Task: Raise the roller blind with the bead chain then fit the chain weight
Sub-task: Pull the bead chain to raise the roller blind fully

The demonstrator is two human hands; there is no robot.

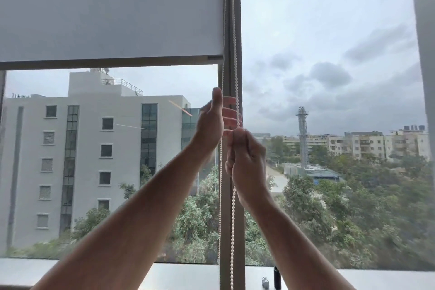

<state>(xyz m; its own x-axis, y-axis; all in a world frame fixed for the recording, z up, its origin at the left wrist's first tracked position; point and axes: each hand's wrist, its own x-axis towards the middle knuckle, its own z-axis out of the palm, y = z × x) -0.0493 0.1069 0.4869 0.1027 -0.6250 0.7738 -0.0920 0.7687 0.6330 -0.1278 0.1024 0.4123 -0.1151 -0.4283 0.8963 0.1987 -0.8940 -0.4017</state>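
From the head view, the roller blind fills the upper left of the window from about nine to twelve o'clock, its bottom bar sitting roughly a third of the way down the glass, so there is raising left to do. The bead chain hangs as two strands along the grey window post near centre, running from twelve o'clock down past six.

The right hand, just right of centre, is closed in a fist around the right strand. The left hand, directly above and to its ten o'clock, has its thumb up and fingers curled toward the same strand, but whether they are clamped on it I cannot tell. The left strand hangs free between the wrists.

That chain looks light, limp and a bit slick, with small plastic beads that would slip through a loose grip; I'd take it in a full fist, as the right hand does, and pull straight down, not sideways.

At five o'clock on the sill stand a small pale piece and a dark upright piece; either may be the chain weight, too small to say.
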